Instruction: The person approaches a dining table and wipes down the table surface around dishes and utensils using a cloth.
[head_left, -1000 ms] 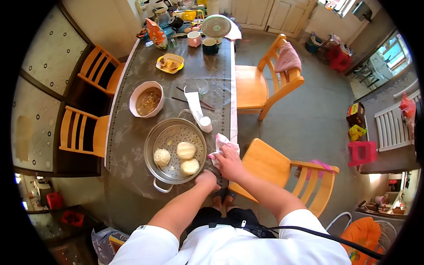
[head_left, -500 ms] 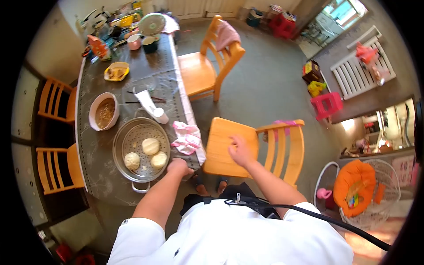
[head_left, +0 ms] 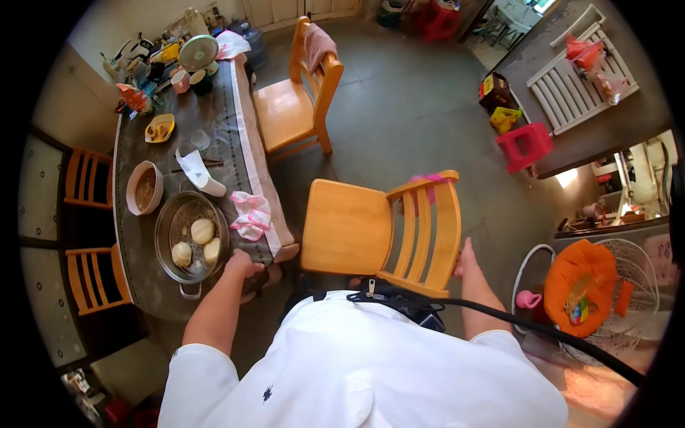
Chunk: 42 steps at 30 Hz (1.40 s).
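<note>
My left hand (head_left: 245,264) rests at the near edge of the table (head_left: 207,289), right beside a steamer pot (head_left: 162,242). It holds nothing I can see, and its fingers look loosely stretched. Three pale buns (head_left: 203,230) lie on the pot's perforated tray. My right hand (head_left: 467,261) is low on the outer side of a wooden chair's backrest (head_left: 448,235), fingers extended and the hand seen edge-on; whether it touches the wood I cannot tell. A crumpled pink-and-white cloth (head_left: 250,215) lies on the table beyond my left hand.
Behind the pot are a bowl of brown food (head_left: 135,196), a white cup (head_left: 214,187) and a yellow dish (head_left: 153,128). A second chair (head_left: 285,107) stands farther along the table. At right are a pink stool (head_left: 524,145) and a basket seat with an orange cushion (head_left: 578,278).
My right hand has moved from above the chair seat to the outer side of its backrest. The view has shifted; my left hand stays by the table edge.
</note>
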Each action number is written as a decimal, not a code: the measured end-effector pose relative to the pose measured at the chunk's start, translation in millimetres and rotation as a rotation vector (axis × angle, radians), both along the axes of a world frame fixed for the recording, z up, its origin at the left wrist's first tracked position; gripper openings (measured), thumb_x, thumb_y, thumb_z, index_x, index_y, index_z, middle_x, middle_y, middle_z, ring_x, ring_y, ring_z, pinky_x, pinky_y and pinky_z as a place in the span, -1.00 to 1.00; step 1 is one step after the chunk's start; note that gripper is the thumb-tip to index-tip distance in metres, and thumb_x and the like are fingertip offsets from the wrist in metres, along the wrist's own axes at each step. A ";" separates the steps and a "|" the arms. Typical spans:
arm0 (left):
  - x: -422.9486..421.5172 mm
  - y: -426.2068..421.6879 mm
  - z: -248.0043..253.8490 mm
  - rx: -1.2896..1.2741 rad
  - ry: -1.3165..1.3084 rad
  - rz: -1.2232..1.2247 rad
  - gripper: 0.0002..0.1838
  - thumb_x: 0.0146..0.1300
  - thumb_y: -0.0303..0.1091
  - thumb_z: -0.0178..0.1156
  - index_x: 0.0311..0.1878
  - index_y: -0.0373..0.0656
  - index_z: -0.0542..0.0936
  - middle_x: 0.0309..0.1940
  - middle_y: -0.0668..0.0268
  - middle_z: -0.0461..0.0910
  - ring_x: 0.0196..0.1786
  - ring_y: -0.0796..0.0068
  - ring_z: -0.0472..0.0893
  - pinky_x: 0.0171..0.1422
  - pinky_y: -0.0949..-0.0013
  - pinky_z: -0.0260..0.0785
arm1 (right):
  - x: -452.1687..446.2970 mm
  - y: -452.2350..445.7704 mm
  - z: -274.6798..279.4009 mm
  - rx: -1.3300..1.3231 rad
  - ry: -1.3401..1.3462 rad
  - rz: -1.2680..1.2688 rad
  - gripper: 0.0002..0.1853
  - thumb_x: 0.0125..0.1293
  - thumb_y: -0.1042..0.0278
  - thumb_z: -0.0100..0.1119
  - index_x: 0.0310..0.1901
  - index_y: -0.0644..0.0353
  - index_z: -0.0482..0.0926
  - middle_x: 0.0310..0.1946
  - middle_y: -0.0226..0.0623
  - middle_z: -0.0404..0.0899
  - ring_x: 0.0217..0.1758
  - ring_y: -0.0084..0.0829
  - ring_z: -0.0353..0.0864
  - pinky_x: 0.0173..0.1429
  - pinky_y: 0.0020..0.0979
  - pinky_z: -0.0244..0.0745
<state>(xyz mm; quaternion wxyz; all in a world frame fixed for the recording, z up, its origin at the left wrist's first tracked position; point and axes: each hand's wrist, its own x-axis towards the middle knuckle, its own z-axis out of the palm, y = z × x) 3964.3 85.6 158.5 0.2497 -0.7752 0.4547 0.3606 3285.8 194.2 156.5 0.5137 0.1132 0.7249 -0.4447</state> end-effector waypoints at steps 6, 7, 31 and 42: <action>-35.8 30.8 19.1 -0.156 -0.122 0.141 0.08 0.20 0.09 0.58 0.52 -0.37 0.19 0.40 -0.25 0.50 0.43 -0.16 0.56 0.51 0.02 0.45 | 4.6 -14.0 -11.4 -0.135 -0.485 0.165 -0.32 0.50 -0.44 0.02 0.05 0.12 0.65 -0.32 -0.14 0.69 -0.32 -0.13 0.73 -0.16 -0.07 0.76; -39.9 32.4 19.5 -0.180 -0.135 0.169 0.07 0.21 0.09 0.57 0.53 -0.33 0.19 0.44 -0.25 0.46 0.46 -0.16 0.53 0.53 0.00 0.43 | 4.5 -21.1 -9.7 -0.103 -0.481 0.151 -0.34 0.49 -0.44 0.03 0.04 0.11 0.65 -0.36 -0.14 0.67 -0.38 -0.14 0.71 -0.20 -0.09 0.76; -57.6 46.5 28.7 -0.203 -0.179 0.219 -0.09 0.29 0.00 0.52 0.50 -0.22 0.23 0.45 -0.13 0.37 0.52 -0.13 0.43 0.53 -0.04 0.39 | -118.3 -211.3 38.6 -0.170 -0.201 0.333 -0.31 0.49 -0.49 -0.03 0.24 -0.04 0.61 0.10 -0.27 0.69 0.08 -0.08 0.70 0.09 0.12 0.69; -44.4 34.4 27.7 -0.114 -0.142 0.177 -0.13 0.23 0.05 0.57 0.37 -0.21 0.30 0.38 -0.13 0.47 0.44 -0.11 0.53 0.49 -0.02 0.45 | -181.4 -231.3 -33.9 0.376 1.016 0.405 -0.40 0.62 -0.19 -0.03 0.40 0.14 0.53 0.31 -0.07 0.60 0.36 0.03 0.56 0.44 0.05 0.47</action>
